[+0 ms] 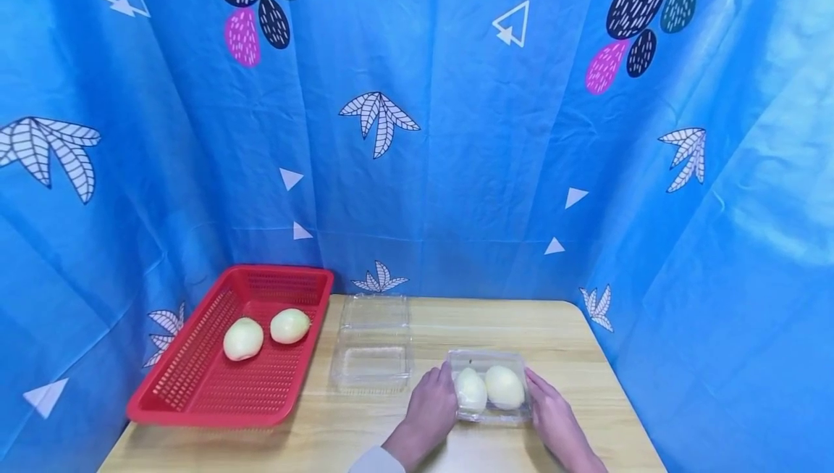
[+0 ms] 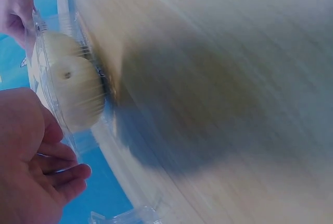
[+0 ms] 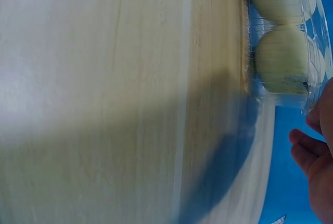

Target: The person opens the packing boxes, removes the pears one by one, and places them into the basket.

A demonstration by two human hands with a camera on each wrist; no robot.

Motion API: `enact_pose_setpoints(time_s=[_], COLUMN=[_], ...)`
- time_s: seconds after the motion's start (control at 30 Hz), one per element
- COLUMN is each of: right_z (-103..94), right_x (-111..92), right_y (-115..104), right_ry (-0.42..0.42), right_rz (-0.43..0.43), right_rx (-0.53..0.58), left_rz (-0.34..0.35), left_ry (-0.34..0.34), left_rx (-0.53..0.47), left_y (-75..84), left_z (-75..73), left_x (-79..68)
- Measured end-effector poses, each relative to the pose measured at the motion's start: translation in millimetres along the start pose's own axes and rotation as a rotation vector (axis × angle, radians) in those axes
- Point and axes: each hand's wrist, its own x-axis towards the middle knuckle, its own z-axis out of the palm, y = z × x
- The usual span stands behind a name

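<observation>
A clear plastic clamshell box (image 1: pixel 489 358) stands on the table with two pale peeled onions (image 1: pixel 504 387) side by side inside. Its lid lies over them in the wrist views. At the box's left end my left hand (image 1: pixel 433 402) holds the rim, its other fingers loosely bent in the left wrist view. My right hand (image 1: pixel 554 415) grips the opposite end near the lid edge; in the right wrist view part of this hand (image 3: pixel 320 146) is cut off by the frame. The onions (image 2: pixel 75 88) show through the ribbed plastic wall.
An open, clear plastic clamshell box (image 1: pixel 373 364) lies left of the hands on the wooden table (image 1: pixel 521 321). Farther left, a red plastic basket (image 1: pixel 215 415) contains two more peeled onions (image 1: pixel 244 339). Blue patterned curtains (image 1: pixel 423 190) surround the table's back and sides.
</observation>
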Motion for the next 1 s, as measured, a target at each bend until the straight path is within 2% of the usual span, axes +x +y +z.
enact_pose_setpoints(time_s=[0.23, 0.43, 0.67, 0.87, 1.0], right_z=[2.1, 5.7, 9.0, 10.2, 10.2], right_x=[0, -3, -5, -6, -6], right_y=[-6, -10, -15, -18, -19], right_ry=[0.008, 0.009, 0.007, 0.016, 0.014], right_rz=[0.014, 0.033, 0.063, 0.063, 0.067], right_rx=[0.006, 0.010, 0.010, -0.008, -0.002], left_rz=[-0.019, -0.047, -0.077, -0.108, -0.132], left_ry=[0.037, 0.081, 0.093, 0.094, 0.091], left_rx=[0.017, -0.014, -0.019, -0.109, -0.238], left_y=[-0.5, 0.0, -0.4, -0.2, -1.0], left_z=[1.3, 2.0, -1.4, -1.9, 0.5], left_x=[-8.8, -17.2, -24.5, -30.8, -33.6])
